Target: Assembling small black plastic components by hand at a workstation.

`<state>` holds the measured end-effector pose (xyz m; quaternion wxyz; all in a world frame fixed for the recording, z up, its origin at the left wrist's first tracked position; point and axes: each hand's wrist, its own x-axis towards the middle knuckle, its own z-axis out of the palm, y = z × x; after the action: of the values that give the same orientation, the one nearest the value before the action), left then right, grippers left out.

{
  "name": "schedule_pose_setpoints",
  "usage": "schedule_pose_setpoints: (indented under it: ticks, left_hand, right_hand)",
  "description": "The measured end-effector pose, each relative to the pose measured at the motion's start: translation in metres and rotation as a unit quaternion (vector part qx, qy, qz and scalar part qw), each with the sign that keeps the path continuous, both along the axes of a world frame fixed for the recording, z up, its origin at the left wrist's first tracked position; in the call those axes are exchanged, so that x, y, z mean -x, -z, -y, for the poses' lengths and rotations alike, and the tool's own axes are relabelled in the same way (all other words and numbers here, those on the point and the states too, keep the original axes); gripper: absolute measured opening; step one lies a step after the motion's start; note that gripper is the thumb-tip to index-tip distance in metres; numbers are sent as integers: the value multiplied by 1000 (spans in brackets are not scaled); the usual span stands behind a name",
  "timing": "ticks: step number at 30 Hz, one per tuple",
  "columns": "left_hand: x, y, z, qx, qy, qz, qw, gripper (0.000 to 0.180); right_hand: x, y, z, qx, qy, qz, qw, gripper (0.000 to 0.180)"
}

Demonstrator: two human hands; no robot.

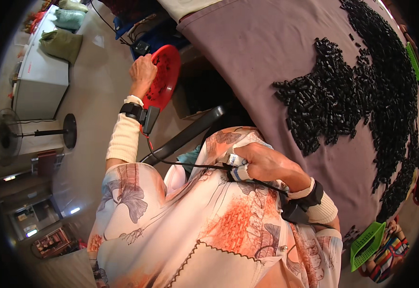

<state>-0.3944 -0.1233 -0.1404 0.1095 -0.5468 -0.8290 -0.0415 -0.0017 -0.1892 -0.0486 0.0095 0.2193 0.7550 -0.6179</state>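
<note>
Left grip (143, 72), fingers curled, holds red basin (175, 62).

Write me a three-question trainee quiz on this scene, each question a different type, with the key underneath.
1. Multiple choice. What does the person's left hand hold?
A) a green basket
B) a red dish
C) a black chair

2. True or false: many small black pieces lie on the purplish cloth.

3. Fill in: at the picture's left edge is a standing ____.

Key: 1. B; 2. True; 3. fan
</note>
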Motion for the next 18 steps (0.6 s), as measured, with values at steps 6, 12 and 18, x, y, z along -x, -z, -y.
schedule_pose_setpoints:
  ticks: [6,12,18]
  left_hand:
    - [5,-34,4,-57,-69,68,994,15]
    - [102,-59,36,-286,-119,332,891,21]
    - [105,-103,36,-465,-153,547,678,28]
  right_hand:
    - [-2,4,0,-6,4,-22,1000,24]
    - [-1,-5,-6,-11,-13,-21,1000,26]
    - [-5,3,-3,-33,-18,-63,997,28]
